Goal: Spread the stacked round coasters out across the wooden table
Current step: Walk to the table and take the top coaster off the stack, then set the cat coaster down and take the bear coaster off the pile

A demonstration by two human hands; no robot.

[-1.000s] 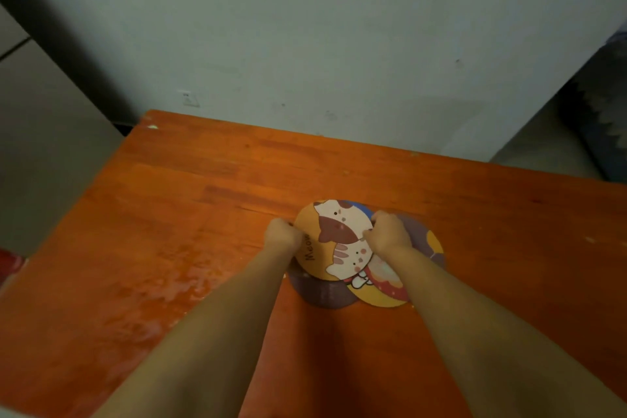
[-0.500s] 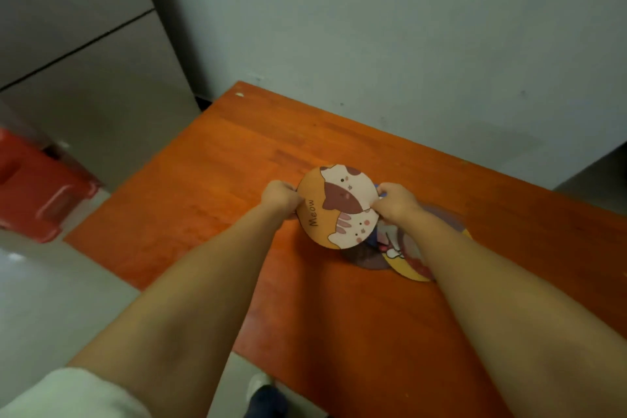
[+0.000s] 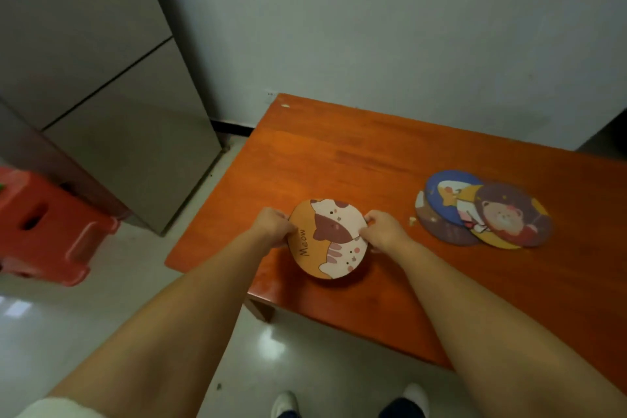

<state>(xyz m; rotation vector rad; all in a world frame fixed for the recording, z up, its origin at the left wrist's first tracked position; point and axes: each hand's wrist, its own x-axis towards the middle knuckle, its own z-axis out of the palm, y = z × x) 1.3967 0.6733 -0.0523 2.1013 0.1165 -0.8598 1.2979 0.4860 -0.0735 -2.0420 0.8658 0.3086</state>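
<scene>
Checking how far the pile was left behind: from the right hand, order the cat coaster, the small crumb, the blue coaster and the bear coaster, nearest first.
1. cat coaster, gripped at the right hand
2. crumb, just right
3. blue coaster, pile's left
4. bear coaster, pile's right

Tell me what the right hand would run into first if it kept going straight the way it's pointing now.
The right hand points up-left, already gripping the Meow cat coaster. So that coaster comes first, with the left hand holding its opposite edge. Beyond them lies bare wooden table, though depth is hard to judge.
</scene>
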